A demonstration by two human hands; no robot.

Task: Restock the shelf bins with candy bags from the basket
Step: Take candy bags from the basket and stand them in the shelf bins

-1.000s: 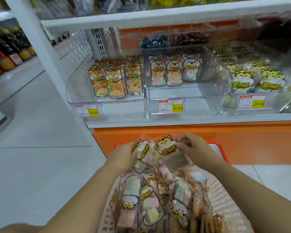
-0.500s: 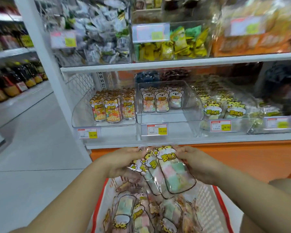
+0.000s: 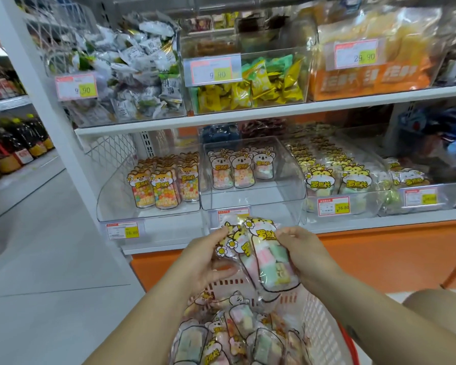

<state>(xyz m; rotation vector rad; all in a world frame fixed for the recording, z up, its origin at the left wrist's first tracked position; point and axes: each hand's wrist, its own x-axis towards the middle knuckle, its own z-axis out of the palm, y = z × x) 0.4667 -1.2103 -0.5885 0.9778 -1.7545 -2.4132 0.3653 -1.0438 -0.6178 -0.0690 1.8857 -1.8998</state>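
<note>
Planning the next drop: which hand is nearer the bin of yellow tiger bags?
Right. The right hand sits below the bin of yellow tiger bags; the left hand is farther left.

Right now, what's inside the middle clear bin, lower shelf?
The middle clear bin holds three koala-printed candy bags upright at the back; its front floor is bare. Any rows behind them are hidden.

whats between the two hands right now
In the head view, a small bunch of candy bags sits between the left hand and right hand, both gripping it above the basket.
</note>
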